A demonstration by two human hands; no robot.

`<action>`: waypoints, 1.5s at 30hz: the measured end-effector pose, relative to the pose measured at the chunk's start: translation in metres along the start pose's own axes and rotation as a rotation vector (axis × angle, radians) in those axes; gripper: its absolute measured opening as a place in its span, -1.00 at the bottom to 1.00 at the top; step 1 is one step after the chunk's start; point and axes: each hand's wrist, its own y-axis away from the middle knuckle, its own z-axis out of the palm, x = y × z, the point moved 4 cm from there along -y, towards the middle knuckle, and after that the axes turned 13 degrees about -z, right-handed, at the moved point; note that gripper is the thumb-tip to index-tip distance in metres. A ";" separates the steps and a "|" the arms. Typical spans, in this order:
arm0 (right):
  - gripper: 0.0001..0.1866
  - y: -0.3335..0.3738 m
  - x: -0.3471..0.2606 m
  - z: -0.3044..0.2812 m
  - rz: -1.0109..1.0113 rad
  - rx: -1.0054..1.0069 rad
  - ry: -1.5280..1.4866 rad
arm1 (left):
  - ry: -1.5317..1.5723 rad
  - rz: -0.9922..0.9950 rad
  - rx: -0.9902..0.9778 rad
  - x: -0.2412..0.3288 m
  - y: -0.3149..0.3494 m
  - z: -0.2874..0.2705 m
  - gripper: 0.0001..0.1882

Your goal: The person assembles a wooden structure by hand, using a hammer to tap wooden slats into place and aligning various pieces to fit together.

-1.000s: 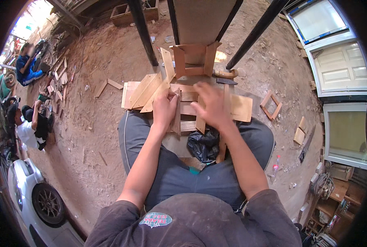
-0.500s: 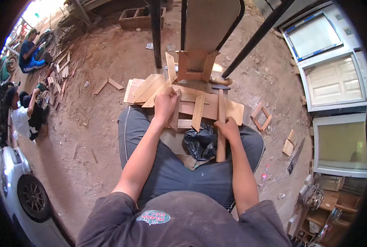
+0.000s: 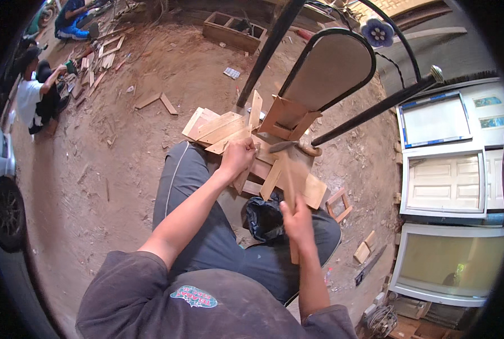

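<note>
My right hand (image 3: 299,223) is wrapped round the wooden handle of a hammer (image 3: 295,251). The handle is blurred by motion, and its dark head lies just right of my left hand. My left hand (image 3: 239,158) is closed in a pinch above the wood pieces in front of my lap; what is between its fingertips is too small to make out. Several flat, angle-cut wood pieces (image 3: 221,130) lie fanned out beside and beyond it. A short wood strip (image 3: 271,179) slants between my hands. Below them a black plastic bag (image 3: 263,217) sits between my legs.
Ahead stands a black metal frame with a rounded panel (image 3: 334,68), a wooden frame (image 3: 291,118) leaning on it. A small wooden frame (image 3: 338,204) and a saw (image 3: 370,265) lie right. White framed panels (image 3: 446,183) line the right side. Two people sit far left, near a car (image 3: 0,152).
The hammer has swung left, its head closer to my left hand. My left hand stays pinched over the wood. The whole view has turned and shifted.
</note>
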 end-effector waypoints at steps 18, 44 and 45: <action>-0.72 -0.020 -0.036 0.035 0.045 -0.032 0.073 | 0.119 -0.207 -0.101 0.011 0.008 -0.008 -0.92; -0.69 -0.017 -0.032 0.037 -0.016 -0.003 0.077 | 0.145 -0.212 -0.110 0.010 0.009 -0.007 -0.93; -0.70 -0.019 -0.030 0.037 -0.004 -0.025 0.086 | 0.142 -0.230 -0.117 0.010 0.009 -0.007 -0.94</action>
